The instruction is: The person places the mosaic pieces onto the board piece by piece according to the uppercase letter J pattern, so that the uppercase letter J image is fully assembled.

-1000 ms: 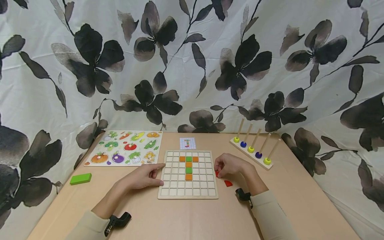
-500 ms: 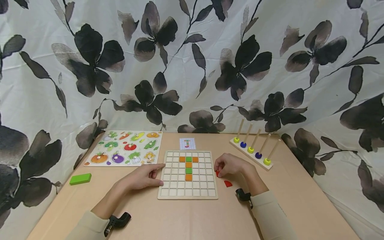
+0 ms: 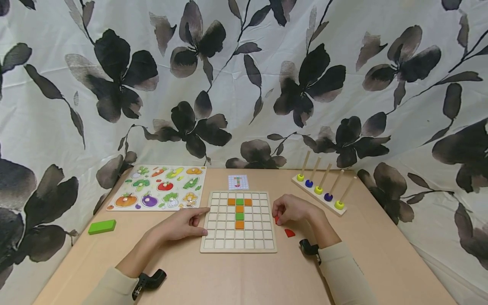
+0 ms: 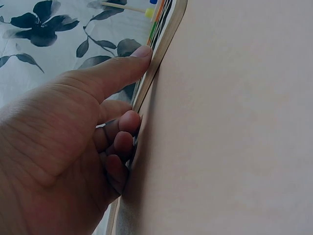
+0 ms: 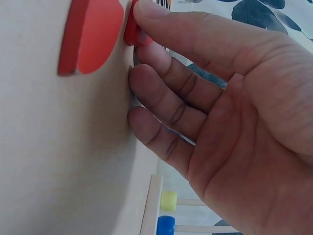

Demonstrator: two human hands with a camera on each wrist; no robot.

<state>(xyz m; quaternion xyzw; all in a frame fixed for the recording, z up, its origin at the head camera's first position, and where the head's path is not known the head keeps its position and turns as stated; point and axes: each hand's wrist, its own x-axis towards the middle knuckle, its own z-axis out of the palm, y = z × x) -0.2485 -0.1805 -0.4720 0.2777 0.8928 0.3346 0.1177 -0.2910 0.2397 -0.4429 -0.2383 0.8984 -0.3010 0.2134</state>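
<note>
A wooden grid board (image 3: pixel 222 245) lies in the middle of the table, holding several orange and green square tiles that form a T shape. My left hand (image 3: pixel 182 224) rests at the board's left edge, its thumb and index finger spread along it; in the left wrist view the other fingers are bent under. Beside the board's right edge, my right hand (image 3: pixel 295 210) pinches a small red piece (image 5: pixel 131 29) between thumb and index finger, down at the tabletop. Most of that piece is hidden by the fingers. Another red piece (image 3: pixel 289 233), a quarter-circle shape, lies just nearer to me.
Behind the board lies a small pattern card (image 3: pixel 238 182). A vegetable picture board (image 3: pixel 156 187) is at back left, with a green block (image 3: pixel 102 227) in front of it. A peg stand (image 3: pixel 319 191) with yellow and blue beads occupies the back right. A floral cloth hangs behind the table.
</note>
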